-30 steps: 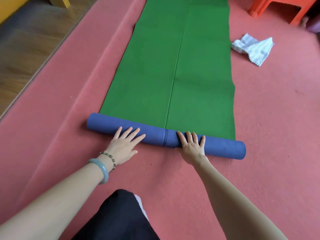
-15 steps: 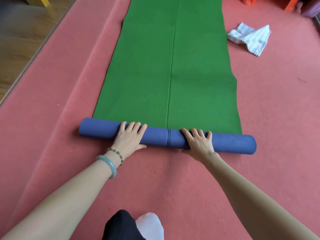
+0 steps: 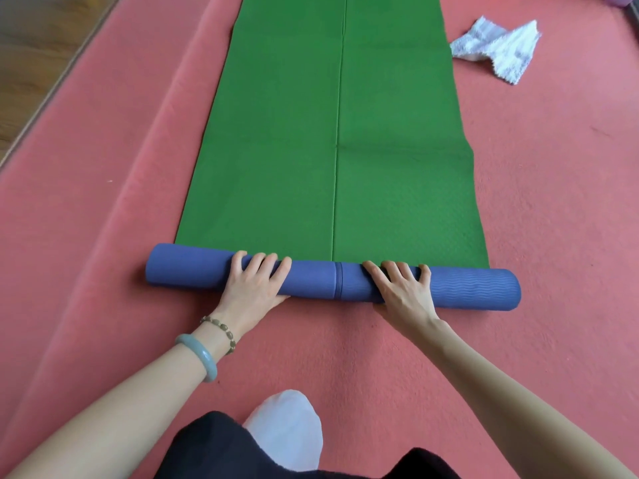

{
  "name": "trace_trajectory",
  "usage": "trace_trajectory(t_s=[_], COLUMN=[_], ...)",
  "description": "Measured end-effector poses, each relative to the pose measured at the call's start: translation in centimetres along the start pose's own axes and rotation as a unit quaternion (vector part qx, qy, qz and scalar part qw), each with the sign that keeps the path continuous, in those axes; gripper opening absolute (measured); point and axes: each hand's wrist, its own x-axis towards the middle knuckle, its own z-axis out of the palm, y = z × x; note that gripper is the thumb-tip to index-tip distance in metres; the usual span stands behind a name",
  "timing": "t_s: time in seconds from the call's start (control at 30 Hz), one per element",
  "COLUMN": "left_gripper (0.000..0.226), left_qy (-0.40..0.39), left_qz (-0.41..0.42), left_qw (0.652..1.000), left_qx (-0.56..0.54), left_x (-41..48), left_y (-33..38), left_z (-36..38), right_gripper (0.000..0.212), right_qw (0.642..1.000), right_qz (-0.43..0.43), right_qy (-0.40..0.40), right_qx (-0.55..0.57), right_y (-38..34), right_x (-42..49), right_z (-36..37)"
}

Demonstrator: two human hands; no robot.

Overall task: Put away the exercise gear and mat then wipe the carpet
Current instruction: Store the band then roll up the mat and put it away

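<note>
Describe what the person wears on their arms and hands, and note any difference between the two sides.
Both forearms are bare, with no sleeves in view, and neither hand shows a glove or ring. The wrist of the left hand carries two pieces: a smooth pale grey-green bangle and, nearer the hand, a thin bracelet of small olive-brown beads. The right hand has nothing on its wrist.

Black trousers (image 3: 207, 451) touching sock (image 3: 287, 426) — bangle (image 3: 206, 357) up-left of sock, bead bracelet (image 3: 224, 331) just beyond it, wood floor (image 3: 41, 46) far up-left of sock.
</note>
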Motion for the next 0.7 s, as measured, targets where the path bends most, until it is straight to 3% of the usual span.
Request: trace_trajectory(t_s=[0.37, 0.53, 0.7], left_gripper=[0.076, 0.082, 0.088], left_qy=[-0.028, -0.061, -0.170], left_qz=[0.047, 0.063, 0.047], left_qw=[0.998, 0.995, 0.982], left_qx=[-0.023, -0.049, -0.069], left_x=[-6.6, -5.1, -2.8], left_y=[0.9, 0.0, -0.7], left_z=[-1.2, -1.2, -1.6], right_gripper=[0.087, 0.078, 0.079], right_qw=[0.998, 0.989, 0.960], right_qz=[-0.045, -0.063, -0.060], right_qy=[-0.016, -0.124, -0.256], right_qx=[0.036, 0.041, 0.093], right_y=[-2.5, -2.0, -1.1], right_x=[-6.2, -4.6, -1.5], right_z=[0.0, -1.2, -2.7])
